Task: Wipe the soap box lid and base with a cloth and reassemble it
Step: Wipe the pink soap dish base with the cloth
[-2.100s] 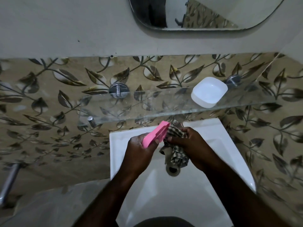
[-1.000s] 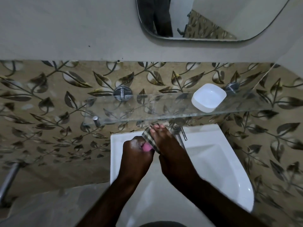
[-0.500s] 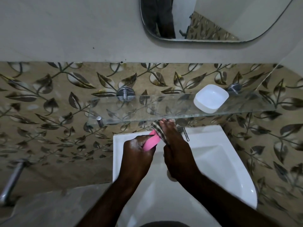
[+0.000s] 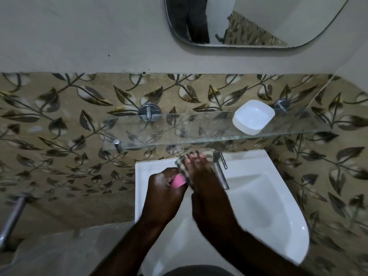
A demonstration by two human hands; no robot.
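My left hand (image 4: 163, 196) grips the pink soap box part (image 4: 177, 181) over the back of the white sink; only a small pink piece shows between my hands. My right hand (image 4: 205, 182) lies flat over it, pressing the checked cloth (image 4: 182, 163) against the pink part. The cloth's edge peeks out at my fingertips. The white soap box part (image 4: 253, 116) sits open side up on the right of the glass shelf (image 4: 179, 132), apart from both hands.
The white sink (image 4: 258, 206) fills the lower right, with a chrome tap (image 4: 220, 170) just right of my right hand. The glass shelf hangs right above my fingertips. A mirror (image 4: 258, 20) is on the wall above. A metal pipe (image 4: 12, 218) runs at the far left.
My right hand has changed from bunching the cloth beside the pink part to lying flat on it with the cloth. It has slid back a little, covering more of the pink.
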